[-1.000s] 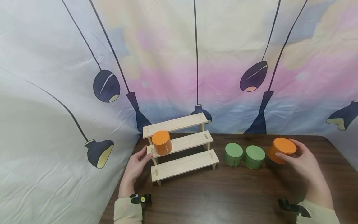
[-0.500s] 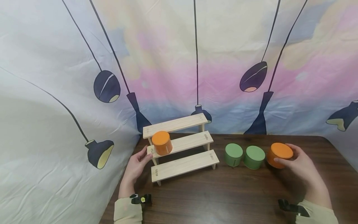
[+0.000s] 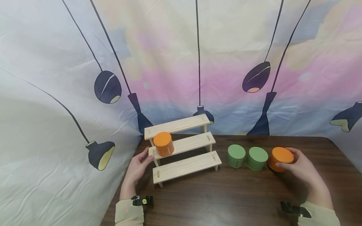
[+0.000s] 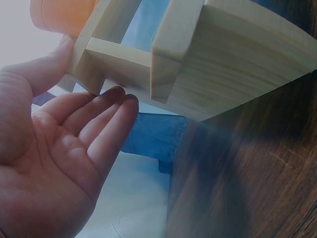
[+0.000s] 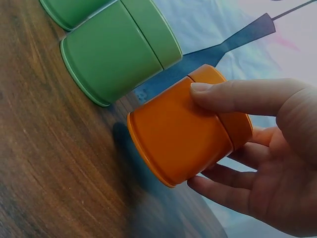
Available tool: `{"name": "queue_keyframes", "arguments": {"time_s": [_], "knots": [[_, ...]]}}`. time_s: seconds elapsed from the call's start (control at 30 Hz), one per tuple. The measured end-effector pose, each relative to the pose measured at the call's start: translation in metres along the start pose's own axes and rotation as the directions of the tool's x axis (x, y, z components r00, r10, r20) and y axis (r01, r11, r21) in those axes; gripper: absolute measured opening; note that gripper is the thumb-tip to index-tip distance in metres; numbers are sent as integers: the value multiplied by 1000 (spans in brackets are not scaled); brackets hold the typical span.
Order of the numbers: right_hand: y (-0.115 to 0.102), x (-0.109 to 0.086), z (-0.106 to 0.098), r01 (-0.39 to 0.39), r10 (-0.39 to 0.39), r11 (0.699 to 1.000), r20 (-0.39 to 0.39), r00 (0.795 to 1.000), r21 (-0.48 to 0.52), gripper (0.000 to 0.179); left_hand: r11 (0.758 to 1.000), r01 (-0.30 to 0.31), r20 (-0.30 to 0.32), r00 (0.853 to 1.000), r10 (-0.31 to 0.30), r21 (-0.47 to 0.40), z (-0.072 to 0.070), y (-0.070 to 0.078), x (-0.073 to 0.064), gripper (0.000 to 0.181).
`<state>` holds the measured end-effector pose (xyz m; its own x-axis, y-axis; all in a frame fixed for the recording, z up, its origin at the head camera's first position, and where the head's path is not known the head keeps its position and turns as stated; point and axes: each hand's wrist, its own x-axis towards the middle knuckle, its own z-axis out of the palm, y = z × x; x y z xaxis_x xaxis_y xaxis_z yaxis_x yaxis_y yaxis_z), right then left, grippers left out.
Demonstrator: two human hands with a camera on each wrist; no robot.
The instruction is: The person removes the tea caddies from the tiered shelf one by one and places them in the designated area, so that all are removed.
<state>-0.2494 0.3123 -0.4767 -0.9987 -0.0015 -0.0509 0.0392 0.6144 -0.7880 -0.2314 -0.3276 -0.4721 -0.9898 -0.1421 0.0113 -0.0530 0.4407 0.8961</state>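
Observation:
My right hand (image 3: pixel 304 168) grips a round orange tin (image 3: pixel 280 158) with a lid, thumb on its near side and fingers round the other. In the right wrist view this tin (image 5: pixel 181 131) is low over the table, its shadow beside the base; a small gap seems to show beneath. Left of it stand two green tins (image 3: pixel 257 158), close together. At the left, a three-step wooden display stand (image 3: pixel 186 166) bears another orange tin (image 3: pixel 164 144) on its middle step. My left hand (image 3: pixel 138 168) holds that step's left end, thumb near the tin and fingers underneath (image 4: pixel 64 134).
The dark wooden table (image 3: pixel 226 197) extends in front of the stand and tins. Behind it hangs a cloth backdrop (image 3: pixel 226 78) printed with lamps, and white cloth (image 3: pixel 56 157) runs down the left side. Each wrist wears a black strap (image 3: pixel 142 200).
My right hand has lowered the orange tin and brought it slightly left and nearer, into line with the green tins. The left hand and the stand have stayed still.

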Motion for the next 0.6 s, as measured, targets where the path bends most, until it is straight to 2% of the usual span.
{"name": "queue_keyframes", "arguments": {"time_s": [0.6], "knots": [[5,4,2,13,-12,1000,33,999,-19,106,1000,27,0,1000,-27,7,0,2,0,82]]}}
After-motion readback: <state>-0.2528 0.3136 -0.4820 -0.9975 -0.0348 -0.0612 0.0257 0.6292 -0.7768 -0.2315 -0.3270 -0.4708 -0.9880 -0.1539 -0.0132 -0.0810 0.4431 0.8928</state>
